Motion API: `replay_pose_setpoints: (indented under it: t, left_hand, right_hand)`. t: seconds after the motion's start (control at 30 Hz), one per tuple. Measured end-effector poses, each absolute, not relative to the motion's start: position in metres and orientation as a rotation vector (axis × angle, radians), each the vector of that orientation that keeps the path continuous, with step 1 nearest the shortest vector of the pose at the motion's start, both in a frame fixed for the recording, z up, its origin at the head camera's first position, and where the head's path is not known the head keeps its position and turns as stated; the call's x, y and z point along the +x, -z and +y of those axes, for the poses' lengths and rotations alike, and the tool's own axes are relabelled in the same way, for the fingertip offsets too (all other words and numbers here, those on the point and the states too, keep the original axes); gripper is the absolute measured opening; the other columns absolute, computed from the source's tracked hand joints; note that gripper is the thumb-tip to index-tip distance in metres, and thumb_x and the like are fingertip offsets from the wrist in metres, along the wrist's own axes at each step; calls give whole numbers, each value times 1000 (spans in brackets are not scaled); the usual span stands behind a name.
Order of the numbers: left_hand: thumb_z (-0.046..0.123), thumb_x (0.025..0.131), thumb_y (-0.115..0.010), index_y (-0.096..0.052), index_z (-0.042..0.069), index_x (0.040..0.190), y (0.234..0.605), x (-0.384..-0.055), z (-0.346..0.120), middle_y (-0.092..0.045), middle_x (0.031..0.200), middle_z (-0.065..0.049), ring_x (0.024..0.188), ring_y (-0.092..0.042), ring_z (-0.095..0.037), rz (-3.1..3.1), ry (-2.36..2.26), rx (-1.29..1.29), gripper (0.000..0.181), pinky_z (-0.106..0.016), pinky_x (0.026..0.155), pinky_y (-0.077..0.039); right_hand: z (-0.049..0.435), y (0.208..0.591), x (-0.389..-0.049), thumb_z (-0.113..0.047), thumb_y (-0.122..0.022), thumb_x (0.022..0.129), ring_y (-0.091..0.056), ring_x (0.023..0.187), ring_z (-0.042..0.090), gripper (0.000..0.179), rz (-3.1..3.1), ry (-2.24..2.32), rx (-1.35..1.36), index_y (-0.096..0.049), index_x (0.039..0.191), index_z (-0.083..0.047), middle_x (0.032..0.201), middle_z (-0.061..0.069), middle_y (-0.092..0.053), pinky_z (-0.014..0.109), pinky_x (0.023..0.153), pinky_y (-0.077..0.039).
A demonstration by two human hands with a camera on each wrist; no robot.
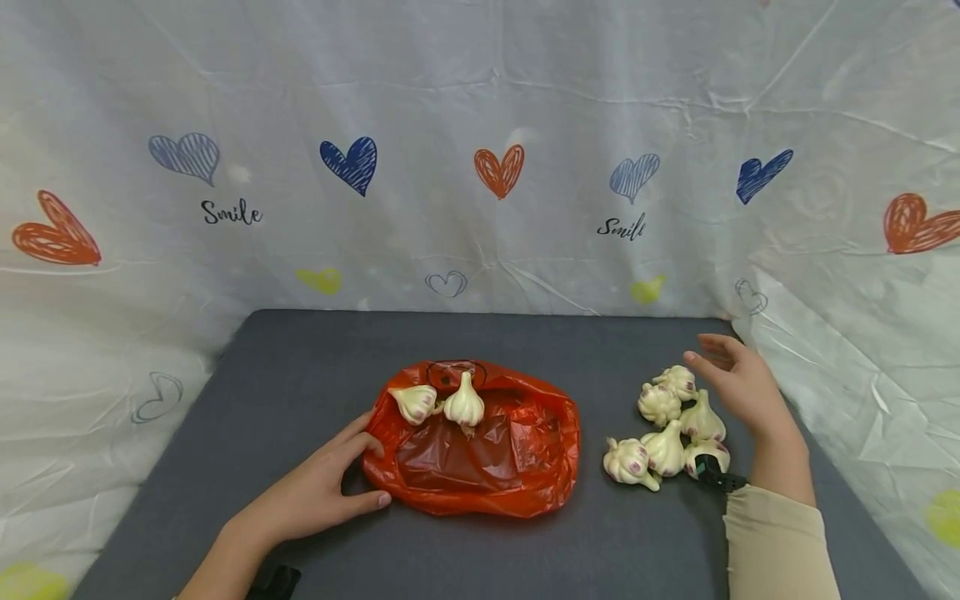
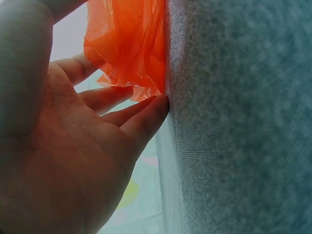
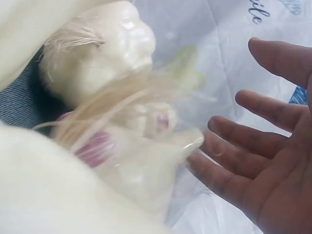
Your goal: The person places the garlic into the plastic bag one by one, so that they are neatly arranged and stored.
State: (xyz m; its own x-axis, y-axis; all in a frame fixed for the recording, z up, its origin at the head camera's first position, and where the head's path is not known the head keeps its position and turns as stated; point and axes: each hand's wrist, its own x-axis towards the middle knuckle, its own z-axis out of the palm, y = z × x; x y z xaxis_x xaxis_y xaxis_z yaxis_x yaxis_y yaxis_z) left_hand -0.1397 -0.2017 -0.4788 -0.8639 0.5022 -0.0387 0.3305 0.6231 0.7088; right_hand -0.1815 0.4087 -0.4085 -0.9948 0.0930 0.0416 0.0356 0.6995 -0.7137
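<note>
cannot see every fingertip of the left hand (image 1: pixel 318 492) past the rim of the bag (image 1: pixel 468 502). lose the bag at the top edge of the left wrist view. cannot read the print (image 1: pixel 442 377) behind a bulb (image 1: pixel 465 406). find another bulb (image 1: pixel 716 451) partly covered by a black strap (image 1: pixel 725 481). lose the sleeve (image 1: pixel 780 542) at the bottom of the head view. get blurred roots (image 3: pixel 107 109) in the right wrist view, cannot identify the pale shape (image 3: pixel 58 190) cut at its left edge, and lose the right hand (image 3: pixel 282 180) at the right edge.
</note>
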Motion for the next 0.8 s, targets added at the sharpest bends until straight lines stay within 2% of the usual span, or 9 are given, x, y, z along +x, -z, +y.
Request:
replay_pose_setpoints:
  t: [0.2, 0.37, 0.6, 0.8]
  left_hand:
    - [66, 90, -84, -62, 38, 118, 478, -140, -201, -24, 179, -10, 161, -29, -42, 2616, -1064, 672, 45, -68, 117, -39]
    - [64, 90, -85, -61, 38, 117, 477, -140, -200, -24, 179, -10, 162, -30, -41, 2618, -1067, 680, 44, -67, 117, -39]
    - [65, 90, -84, -62, 38, 118, 476, -140, -200, -25, 179, -10, 162, -29, -40, 2624, -1064, 686, 45, -67, 118, -39]
    - [64, 90, -85, -62, 37, 118, 475, -138, -200, -23, 179, -8, 162, -29, -40, 2613, -1068, 666, 45, -67, 118, -39]
  right_hand:
    - [416, 418, -184, -58, -57, 111, -37, 149, 61, 88, -2879, -1200, -134, -28, 170, 0, 167, 37, -34, 76, 109, -40]
    - [418, 425, -186, -53, -59, 112, -37, 149, 61, 85, -2912, -1207, -122, -29, 169, 3, 165, 39, -36, 73, 108, -43]
    - [417, 431, -189, -51, -59, 112, -36, 148, 62, 83, -2941, -1216, -131, -32, 166, 6, 162, 41, -38, 75, 111, -38]
    - [415, 434, -190, -49, -60, 112, -39, 147, 61, 80, -2965, -1181, -124, -35, 165, 6, 160, 40, -41, 74, 110, -39]
